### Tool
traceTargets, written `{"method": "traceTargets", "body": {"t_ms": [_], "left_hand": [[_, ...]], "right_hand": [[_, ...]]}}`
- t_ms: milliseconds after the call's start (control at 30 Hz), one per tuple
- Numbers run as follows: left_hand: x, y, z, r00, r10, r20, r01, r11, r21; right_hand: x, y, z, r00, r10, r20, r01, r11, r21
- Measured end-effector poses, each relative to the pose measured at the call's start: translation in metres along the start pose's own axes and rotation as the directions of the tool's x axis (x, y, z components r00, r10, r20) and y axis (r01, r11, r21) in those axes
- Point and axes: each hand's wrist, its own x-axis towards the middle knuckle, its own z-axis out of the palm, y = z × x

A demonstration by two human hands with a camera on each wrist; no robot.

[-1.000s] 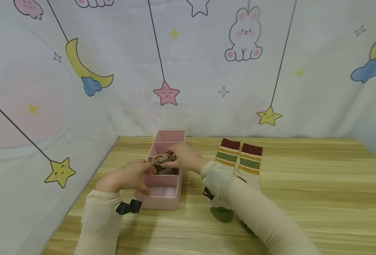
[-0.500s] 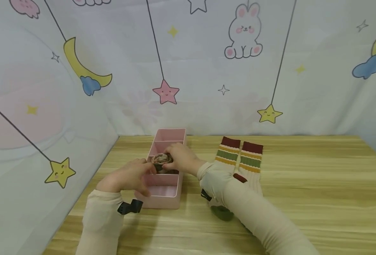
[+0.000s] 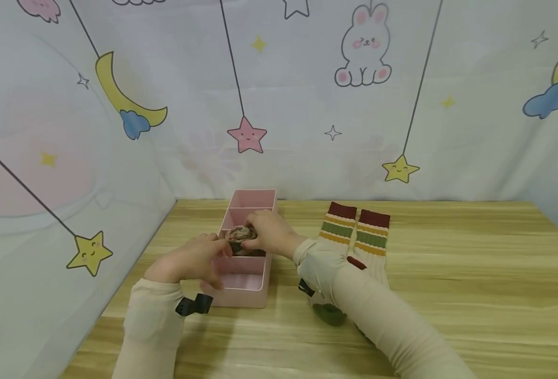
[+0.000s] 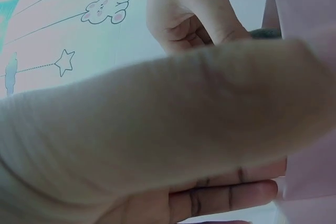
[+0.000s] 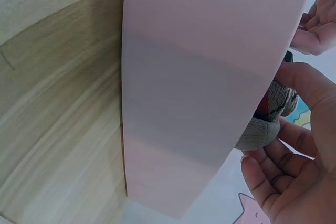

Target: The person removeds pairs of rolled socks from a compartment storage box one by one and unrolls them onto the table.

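A rolled-up sock (image 3: 241, 235) in mottled green, brown and beige sits in a middle compartment of a long pink divided box (image 3: 239, 299). My right hand (image 3: 275, 235) pinches the roll from its right side, thumb at the front and fingers behind. In the right wrist view, the knitted roll (image 5: 261, 131) shows above the box wall, between thumb and fingers. My left hand (image 3: 188, 261) is at the box's left side, its fingertips touching or close beside the roll. Fairly straight fingers and a large thumb (image 4: 173, 114) fill the left wrist view, which mostly hides the roll.
Right of the box lies a pair of cream socks (image 3: 371, 249) with maroon, green and mustard stripes, partly covered by my right sleeve (image 3: 368, 300). All of it stands on a wood-grain table (image 3: 468, 284), before a printed cloth backdrop (image 3: 297, 95).
Both hands stay nearly in place around the roll. The right fingers and forearm have shifted very slightly; the whole head view has moved a little.
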Motion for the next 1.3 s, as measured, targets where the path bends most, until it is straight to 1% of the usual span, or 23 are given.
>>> {"method": "traceTargets", "body": {"t_ms": [167,300,467,633,800,867,1000,1200,1300], "left_hand": [[-0.002,0.004,-0.002,1.0,-0.02,0.003,0.02,1.0,-0.003],[-0.001,0.004,-0.001,0.999,-0.035,0.011,0.035,0.999,-0.009],[0.0,0.005,-0.001,0.999,-0.031,0.01,0.031,1.0,-0.005],[0.0,0.006,-0.002,1.0,-0.025,0.009,0.025,1.0,-0.003],[-0.002,0.007,-0.001,0.998,-0.06,0.031,0.06,0.998,-0.016],[-0.001,0.008,0.001,0.998,-0.06,0.032,0.06,0.998,-0.027],[-0.002,0.009,0.002,0.999,-0.036,0.013,0.037,0.998,-0.046],[0.002,0.012,-0.001,0.999,-0.026,-0.032,0.026,0.999,-0.02],[0.005,0.015,-0.003,0.998,-0.003,-0.06,0.001,1.0,-0.027]], "right_hand": [[-0.001,-0.001,-0.002,0.999,-0.018,-0.03,0.018,1.0,-0.018],[-0.002,-0.003,-0.004,0.998,-0.027,-0.049,0.026,0.999,-0.028],[-0.005,-0.004,-0.009,0.999,-0.016,-0.049,0.014,1.0,-0.024],[-0.007,-0.004,-0.017,0.997,-0.023,-0.077,0.021,1.0,-0.021],[-0.008,-0.003,-0.023,0.997,-0.017,-0.073,0.016,1.0,-0.015],[-0.01,-0.002,-0.023,0.997,-0.003,-0.074,0.004,1.0,0.006],[-0.011,-0.001,-0.027,0.996,0.017,-0.09,-0.014,0.999,0.033],[-0.012,0.002,-0.041,0.992,0.012,-0.122,-0.006,0.999,0.051],[-0.014,0.005,-0.047,0.992,0.024,-0.121,-0.016,0.998,0.06]]}}
